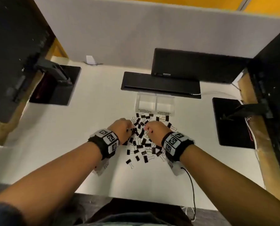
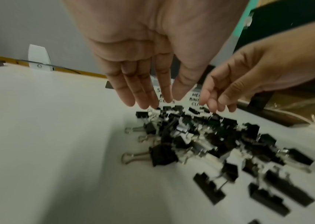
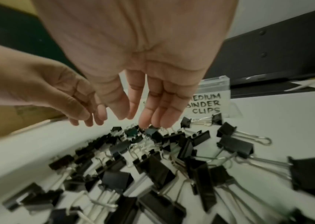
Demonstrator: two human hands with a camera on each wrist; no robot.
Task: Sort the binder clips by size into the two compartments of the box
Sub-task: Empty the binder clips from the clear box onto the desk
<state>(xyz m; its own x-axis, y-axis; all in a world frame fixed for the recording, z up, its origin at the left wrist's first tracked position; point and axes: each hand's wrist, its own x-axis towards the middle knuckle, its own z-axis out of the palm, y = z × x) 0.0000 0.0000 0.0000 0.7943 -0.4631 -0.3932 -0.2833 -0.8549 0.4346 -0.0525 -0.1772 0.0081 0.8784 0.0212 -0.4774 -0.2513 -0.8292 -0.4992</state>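
Observation:
A pile of black binder clips (image 1: 141,141) of two sizes lies on the white table, just in front of a clear two-compartment box (image 1: 145,111). Both compartments look empty. My left hand (image 1: 122,129) hovers over the pile's left side. In the left wrist view its fingers (image 2: 131,97) point straight down above the clips (image 2: 200,136) and hold nothing. My right hand (image 1: 154,128) is over the pile's right side. Its fingertips (image 3: 148,122) touch a clip (image 3: 150,131) at the far end of the pile, near the "MEDIUM BINDER CLIPS" label (image 3: 208,104).
A long black slab (image 1: 160,84) and a black monitor (image 1: 193,66) stand right behind the box. Black plates with clamps sit at the left (image 1: 57,85) and right (image 1: 230,123). A black cable (image 1: 191,185) runs off the table's front edge. A grey partition closes the back.

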